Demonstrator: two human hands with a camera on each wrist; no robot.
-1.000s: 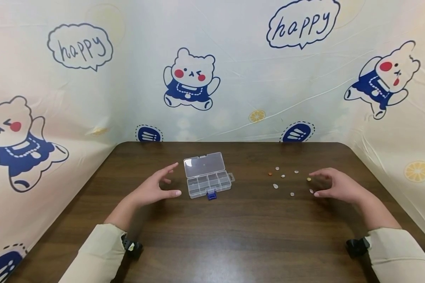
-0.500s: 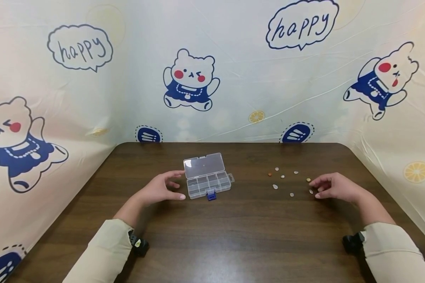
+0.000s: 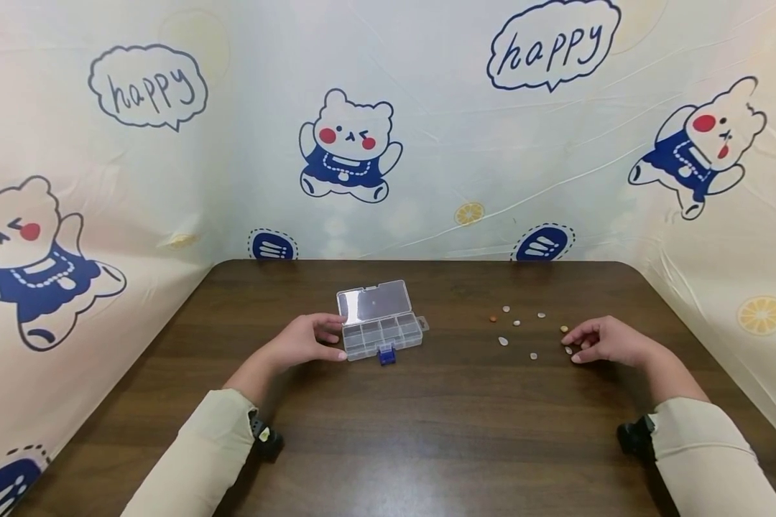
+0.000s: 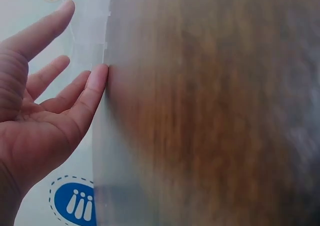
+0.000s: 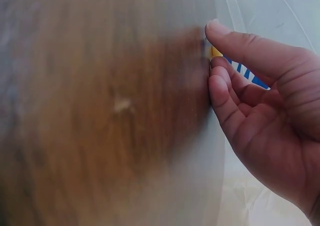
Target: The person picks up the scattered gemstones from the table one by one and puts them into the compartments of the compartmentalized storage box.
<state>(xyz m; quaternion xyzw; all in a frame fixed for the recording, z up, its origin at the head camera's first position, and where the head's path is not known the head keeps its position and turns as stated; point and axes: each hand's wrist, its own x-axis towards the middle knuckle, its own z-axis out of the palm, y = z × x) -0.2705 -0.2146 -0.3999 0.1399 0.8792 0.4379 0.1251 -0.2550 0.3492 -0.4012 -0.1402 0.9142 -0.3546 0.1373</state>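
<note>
Left hand [image 3: 304,341]: I'm watching the thumb and index finger standing apart, their tips meeting the left end of the clear box, thumb down at the near corner, index up by the hinge.
Clear box [image 3: 361,354]: it's sitting left of the table's middle, its lid [image 3: 388,301] leaning back and its blue latch [image 3: 386,356] hanging at the front.
Right hand [image 3: 611,341]: I'm seeing thumb and index bending toward each other, tips apart, with the near whitish stone [image 3: 568,350] lying between them; whether they're touching it, I'm unable to tell.
Yellow stone [image 3: 564,329]: it's resting just beyond the index fingertip.
Orange stone [image 3: 493,319]: it's lying on the box side of the scatter, white stones [image 3: 503,341] spreading out nearby.
Table [image 3: 388,424]: brown wood grain is running under everything.
Backdrop [image 3: 427,143]: printed bears are grinning behind it all.
</note>
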